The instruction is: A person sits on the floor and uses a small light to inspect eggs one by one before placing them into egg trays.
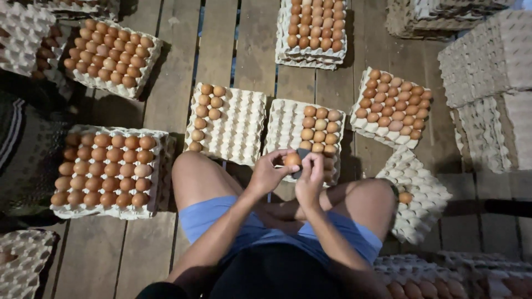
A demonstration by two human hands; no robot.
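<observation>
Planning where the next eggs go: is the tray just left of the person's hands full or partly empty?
Partly empty. The tray holds brown eggs only along its left edge; the other cups are bare.

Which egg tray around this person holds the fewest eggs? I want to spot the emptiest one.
The tray by the right knee: it shows just one egg, while the other trays with eggs hold many.

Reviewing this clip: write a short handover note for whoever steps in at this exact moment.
Left hand holds one brown egg. Right hand presses a small dark object against it; I cannot tell what it is. Ahead, two partly filled grey pulp trays: left tray has a few eggs, right tray more. Full tray at left. Both partial trays have open cups left.
</observation>
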